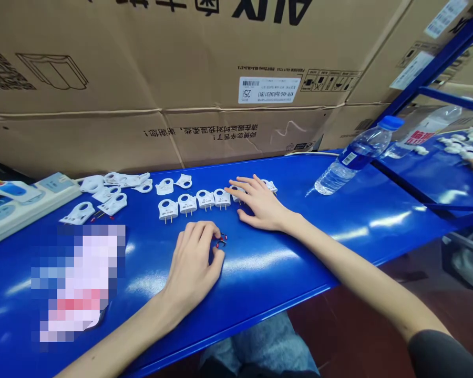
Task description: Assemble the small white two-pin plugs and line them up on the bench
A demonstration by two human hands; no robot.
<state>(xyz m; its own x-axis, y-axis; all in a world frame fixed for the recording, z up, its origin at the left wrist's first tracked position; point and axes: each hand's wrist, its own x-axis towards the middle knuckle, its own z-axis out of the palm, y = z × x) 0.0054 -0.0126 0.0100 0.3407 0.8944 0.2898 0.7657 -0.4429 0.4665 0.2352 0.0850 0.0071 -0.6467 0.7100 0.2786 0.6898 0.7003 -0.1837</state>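
My left hand (195,254) rests on the blue tabletop with fingers curled, its thumb and index finger closed around small red-and-black parts (221,241). Fingers spread, my right hand (262,205) reaches over the right end of a row of white plug housings with metal pins. It partly covers one plug (236,193), and another plug (269,185) shows beyond its fingers. Left of it, a plug (222,198) and a plug (167,209) stand in the same row, pins toward me. Behind the row lie a white ring-shaped piece (165,186) and a smaller one (184,181).
More white ring pieces (114,189) are heaped at the back left, beside a power strip (31,202). A pixelated object (86,278) lies at front left. A water bottle (355,155) stands right, near a blue frame (418,94). Cardboard (122,63) backs the table (284,268).
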